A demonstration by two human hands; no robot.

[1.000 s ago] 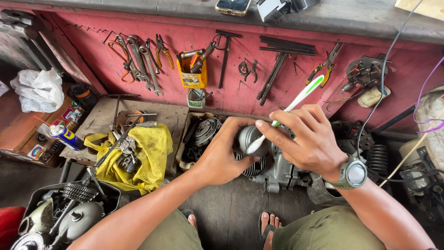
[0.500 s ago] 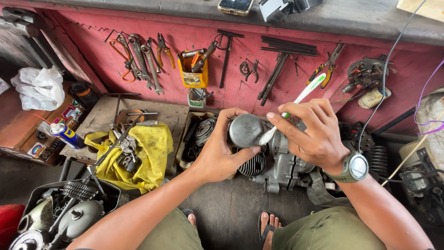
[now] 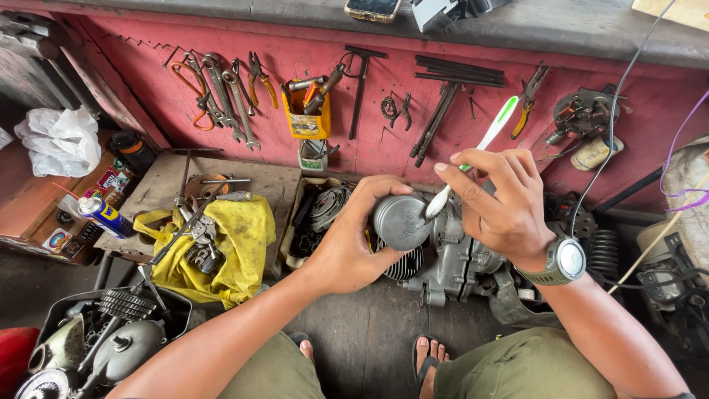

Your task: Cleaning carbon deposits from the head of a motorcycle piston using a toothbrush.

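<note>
My left hand is wrapped round the grey metal piston, thumb over the top edge, fingers cupping the far side, crown facing me, just right of frame centre. Grip is firm, closed on the piston, not squeezing hard. My right hand pinches a white-and-green toothbrush btwn thumb and fingers, bristle end touching the crown's right edge, handle sticking up toward the upper right.

Judging by looks: the piston is solid cast metal, so stiff, fairly heavy for its size, prob. oily and slick. Best held by the skirt w/ the whole palm, as I have it; fingertips only would let it slip. Dropping it could nick the edge. The toothbrush is light plastic, a bit springy, so a pencil-type hold near the middle gives enough control.

Right under and behind the piston sits the grey engine case w/ dark cooling fins, on the wooden floor. Left of centre there's a yellow cloth w/ tools on it, and a tray of parts btwn cloth and my left hand. Spray can at far left. Wrenches and pliers hang on the red wall, upper part of frame. My watch is on the right wrist.
</note>
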